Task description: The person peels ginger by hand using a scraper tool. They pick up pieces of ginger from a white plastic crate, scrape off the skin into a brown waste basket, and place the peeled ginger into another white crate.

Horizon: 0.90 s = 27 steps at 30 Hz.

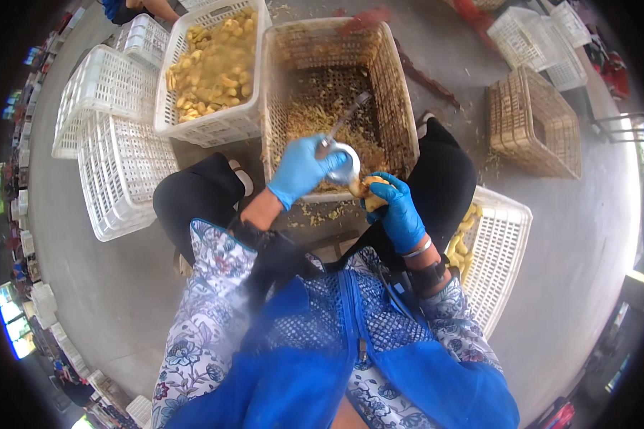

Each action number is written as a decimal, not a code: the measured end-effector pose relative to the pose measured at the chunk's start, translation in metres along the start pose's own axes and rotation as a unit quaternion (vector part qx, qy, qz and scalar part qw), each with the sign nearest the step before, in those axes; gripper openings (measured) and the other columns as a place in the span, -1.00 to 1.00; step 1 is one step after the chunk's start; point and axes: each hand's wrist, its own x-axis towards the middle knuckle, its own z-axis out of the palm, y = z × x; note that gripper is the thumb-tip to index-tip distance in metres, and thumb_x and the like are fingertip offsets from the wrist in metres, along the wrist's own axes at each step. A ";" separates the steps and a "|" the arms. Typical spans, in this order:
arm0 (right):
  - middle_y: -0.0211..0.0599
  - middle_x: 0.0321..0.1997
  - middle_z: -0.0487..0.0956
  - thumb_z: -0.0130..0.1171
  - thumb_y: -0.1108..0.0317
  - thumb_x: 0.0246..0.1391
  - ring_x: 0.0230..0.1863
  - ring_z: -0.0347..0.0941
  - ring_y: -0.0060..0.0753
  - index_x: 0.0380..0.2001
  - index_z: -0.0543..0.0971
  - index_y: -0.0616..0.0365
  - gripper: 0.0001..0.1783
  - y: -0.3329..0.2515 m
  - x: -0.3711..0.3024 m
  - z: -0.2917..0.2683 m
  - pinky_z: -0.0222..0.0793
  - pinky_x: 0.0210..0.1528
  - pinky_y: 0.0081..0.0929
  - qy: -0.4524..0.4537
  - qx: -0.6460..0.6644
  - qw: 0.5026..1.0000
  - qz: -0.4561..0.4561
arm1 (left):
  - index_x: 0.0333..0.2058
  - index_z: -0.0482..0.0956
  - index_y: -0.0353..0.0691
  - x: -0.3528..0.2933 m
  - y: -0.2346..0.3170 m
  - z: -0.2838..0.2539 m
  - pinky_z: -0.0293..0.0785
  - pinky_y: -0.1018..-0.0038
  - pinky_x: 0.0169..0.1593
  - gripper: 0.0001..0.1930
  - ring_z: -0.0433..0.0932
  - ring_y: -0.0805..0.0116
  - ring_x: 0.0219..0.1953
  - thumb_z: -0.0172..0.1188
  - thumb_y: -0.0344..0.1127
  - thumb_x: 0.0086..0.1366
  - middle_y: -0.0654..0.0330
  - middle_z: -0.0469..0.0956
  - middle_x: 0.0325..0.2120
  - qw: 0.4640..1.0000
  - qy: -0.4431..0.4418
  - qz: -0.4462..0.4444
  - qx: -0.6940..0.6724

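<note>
Yellow piece (374,196) is over the near rim of the scraps crate (399,107), toward its R corner, gripped in the R hand (402,213). Piece is pale yellow & lumpy w/ a brownish end facing L; finer surface detail too small to tell, & much of it is hidden under the glove. R hand, blue-gloved: fingers bent round the piece, pinching it; can't tell exactly how the thumb sits.

L hand (297,173), same glove, over the near L part of the scraps crate, fingers closed round a metal tool (351,159). Tool = shiny curved part + thin bar angling out over mid-crate; its grip is hidden in the hand. Curved part is right by the piece's brown end; touching or not, can't tell.

Scraps crate is stained brown, w/ yellow shreds (318,129) on its bottom, depth unclear. L of it: white crate (166,118) w/ lots of yellow chunks (218,68), a bit hazy. R of it & nearer: second white crate (499,247), partly cut off by the R knee & sleeve, more chunks inside.
</note>
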 end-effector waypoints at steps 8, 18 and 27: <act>-0.48 -0.61 0.38 0.03 0.25 0.06 -0.61 0.26 -0.63 -0.41 0.51 0.16 -0.80 0.019 0.007 -0.024 0.18 -0.54 -0.69 0.010 0.108 0.994 -0.029 | -0.33 0.59 -0.27 0.005 0.010 0.007 0.47 0.44 -0.26 -0.75 0.56 0.39 -0.40 0.32 -0.21 0.11 0.09 0.61 -0.46 0.998 0.021 -0.005 -0.057; -0.31 -0.55 0.42 0.00 0.10 0.06 -0.68 0.14 -0.57 -0.28 0.49 0.11 -0.68 0.030 0.012 -0.025 0.13 -0.58 -0.61 -0.011 0.144 0.989 0.002 | -0.29 0.58 -0.38 0.022 -0.050 -0.006 0.46 0.46 -0.36 -0.66 0.51 0.44 -0.50 0.32 -0.18 0.11 0.12 0.61 -0.49 0.976 0.138 -0.144 -0.089; -0.42 -0.65 0.36 0.05 0.14 0.04 -0.69 0.16 -0.56 -0.35 0.51 0.10 -0.74 0.034 0.011 -0.026 0.13 -0.61 -0.62 -0.025 0.266 0.962 0.060 | -0.35 0.58 -0.34 0.014 -0.065 -0.010 0.46 0.47 -0.45 -0.67 0.56 0.39 -0.53 0.28 -0.13 0.17 0.15 0.58 -0.56 0.980 0.188 -0.070 0.001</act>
